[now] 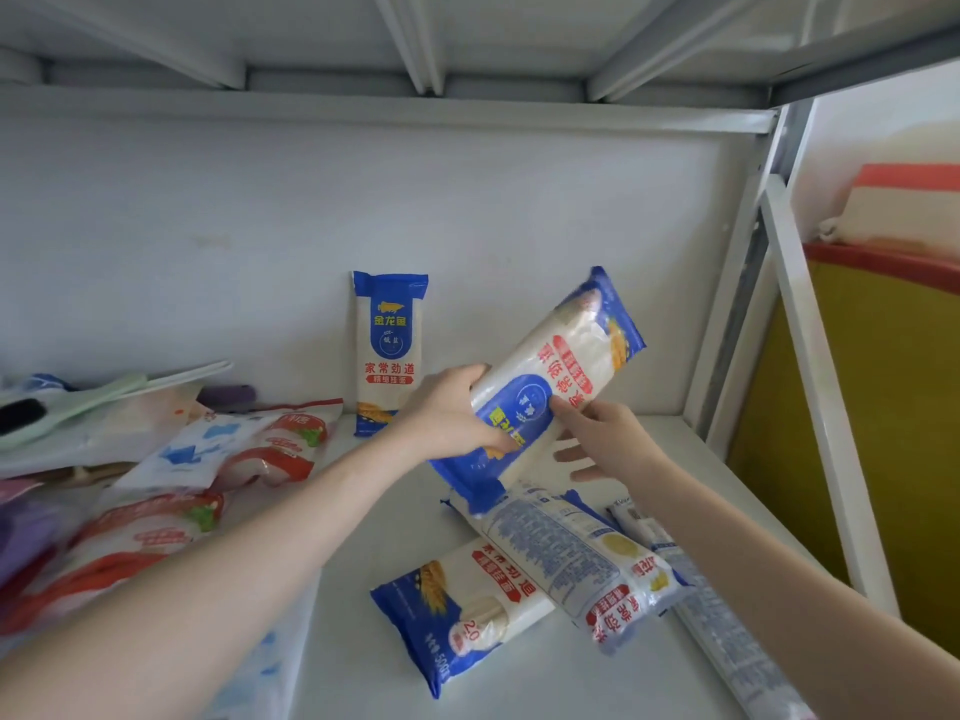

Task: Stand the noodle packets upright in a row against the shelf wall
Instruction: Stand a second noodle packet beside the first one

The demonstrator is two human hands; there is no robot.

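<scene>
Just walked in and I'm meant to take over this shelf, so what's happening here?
A person is lining up noodle packets against the back wall of the shelf. One packet already stands upright there. The left hand grips a second packet, held tilted in the air, with the right hand steadying it from the other side. At least three more packets lie flat on the shelf in front. Other bagged goods sit piled to the left.
</scene>
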